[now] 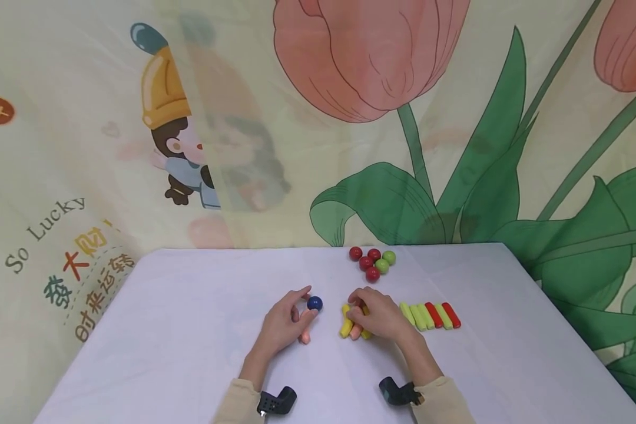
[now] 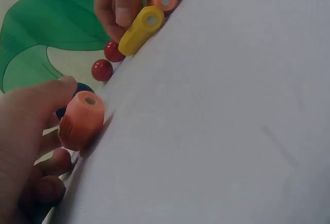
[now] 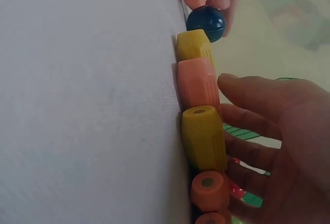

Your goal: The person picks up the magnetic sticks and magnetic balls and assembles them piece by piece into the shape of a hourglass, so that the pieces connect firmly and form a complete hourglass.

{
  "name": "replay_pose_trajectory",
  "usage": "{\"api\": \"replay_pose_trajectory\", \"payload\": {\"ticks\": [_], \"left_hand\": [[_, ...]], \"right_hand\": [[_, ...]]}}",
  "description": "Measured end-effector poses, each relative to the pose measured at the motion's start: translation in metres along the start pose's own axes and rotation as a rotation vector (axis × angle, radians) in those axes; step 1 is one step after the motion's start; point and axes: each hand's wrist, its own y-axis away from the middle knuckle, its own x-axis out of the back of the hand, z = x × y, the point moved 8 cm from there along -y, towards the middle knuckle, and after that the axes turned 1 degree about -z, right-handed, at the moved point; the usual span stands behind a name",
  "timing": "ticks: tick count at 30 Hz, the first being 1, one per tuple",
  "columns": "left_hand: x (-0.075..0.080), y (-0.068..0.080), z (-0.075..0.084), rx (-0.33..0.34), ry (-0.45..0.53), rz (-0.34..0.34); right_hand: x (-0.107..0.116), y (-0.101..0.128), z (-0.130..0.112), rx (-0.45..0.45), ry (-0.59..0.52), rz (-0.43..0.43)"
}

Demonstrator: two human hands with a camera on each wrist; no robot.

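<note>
A dark blue ball (image 1: pixel 315 303) sits between the thumb and index finger of my left hand (image 1: pixel 285 323), which pinch it. A pink stick (image 2: pixel 82 121) with a metal dot in its end lies right by the ball, partly under that hand in the head view. My right hand (image 1: pixel 377 313) is over a small group of sticks, thumb apart from the fingers. In the right wrist view its fingertips are right beside them. The group holds a yellow stick (image 1: pixel 346 321), a pink stick (image 1: pixel 356 331) and another yellow stick (image 3: pixel 203 139), partly covered by the hand.
Right of my right hand lies a row of light green sticks (image 1: pixel 420 317) and red sticks (image 1: pixel 451 315). Several red balls (image 1: pixel 373 274) and two green balls (image 1: pixel 389 257) cluster at the back edge of the white table (image 1: pixel 180 330). A printed curtain (image 1: pixel 244 224) hangs behind.
</note>
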Motion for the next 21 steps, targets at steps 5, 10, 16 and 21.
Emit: {"api": "replay_pose_trajectory", "payload": {"ticks": [5,10,16,21], "left_hand": [[-0.0002,0.0006,0.0015,0.021,-0.056,0.019],[0.0007,0.0016,-0.0014,0.049,-0.019,0.031],[0.0008,0.002,-0.0054,0.058,0.02,0.034],[0.0016,0.0019,-0.005,0.041,0.061,0.058]], "right_hand": [[0.0016,0.0006,0.0019,-0.036,0.052,0.013],[0.0015,0.0031,0.0007,-0.057,0.075,0.028],[-0.0019,0.0051,-0.0058,-0.044,0.124,0.031],[-0.0034,0.004,-0.0031,-0.074,0.122,0.03]]}}
